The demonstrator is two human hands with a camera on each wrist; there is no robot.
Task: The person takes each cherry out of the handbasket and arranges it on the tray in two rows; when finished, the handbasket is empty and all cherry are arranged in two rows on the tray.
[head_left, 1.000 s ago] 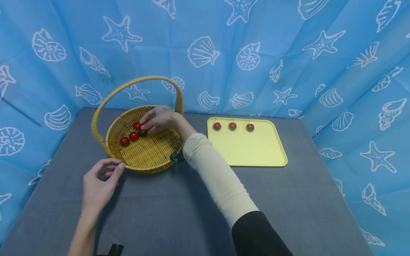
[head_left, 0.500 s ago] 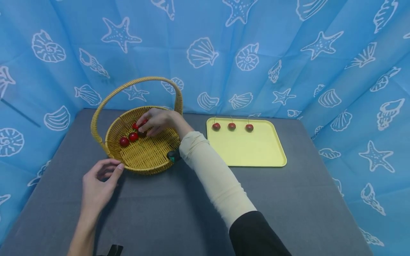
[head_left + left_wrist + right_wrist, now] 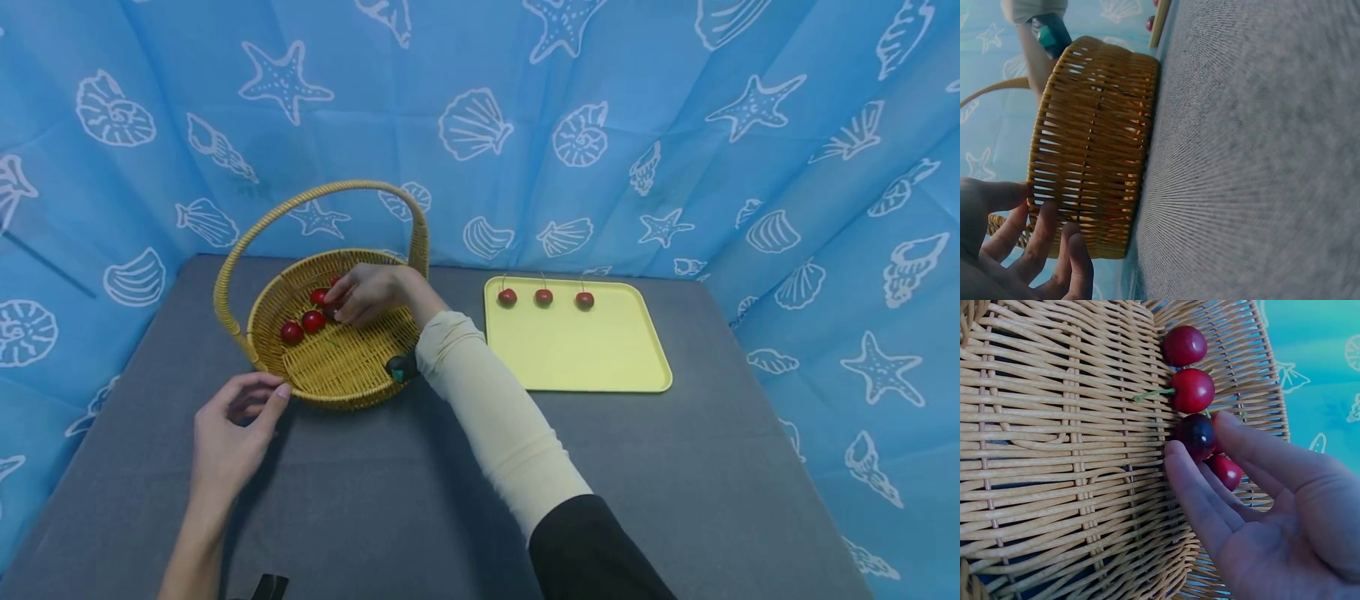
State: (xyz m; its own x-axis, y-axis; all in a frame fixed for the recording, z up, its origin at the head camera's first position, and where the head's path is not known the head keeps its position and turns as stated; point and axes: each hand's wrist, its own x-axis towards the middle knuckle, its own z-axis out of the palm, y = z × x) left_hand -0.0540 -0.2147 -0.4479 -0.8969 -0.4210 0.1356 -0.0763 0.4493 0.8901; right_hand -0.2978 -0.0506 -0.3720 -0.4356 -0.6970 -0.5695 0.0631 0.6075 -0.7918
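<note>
In the head view a yellow wicker basket (image 3: 337, 367) with a tall handle stands left on the table. My left hand (image 3: 236, 425) pinches its near rim, thumb above and fingertips at the wall (image 3: 1091, 144). My right hand (image 3: 371, 293) reaches inside, to the far side of the basket. In the right wrist view its thumb and fingertips close around a dark cherry (image 3: 1196, 436). Beside it lie a bright red cherry (image 3: 1192, 389) with a green stem and a deeper red cherry (image 3: 1185, 345). Another red cherry (image 3: 1225, 472) shows partly behind the fingers.
A pale yellow tray (image 3: 585, 350) lies to the right of the basket, with three stemmed cherries (image 3: 543, 297) in a row along its far edge. A blue shell-print curtain (image 3: 480, 192) hangs behind the grey cloth-covered table (image 3: 390, 500).
My right hand's fingers have come in around the dark cherry, which they now mostly cover in the head view. The right forearm has shifted slightly left. My left hand keeps its place at the rim.
</note>
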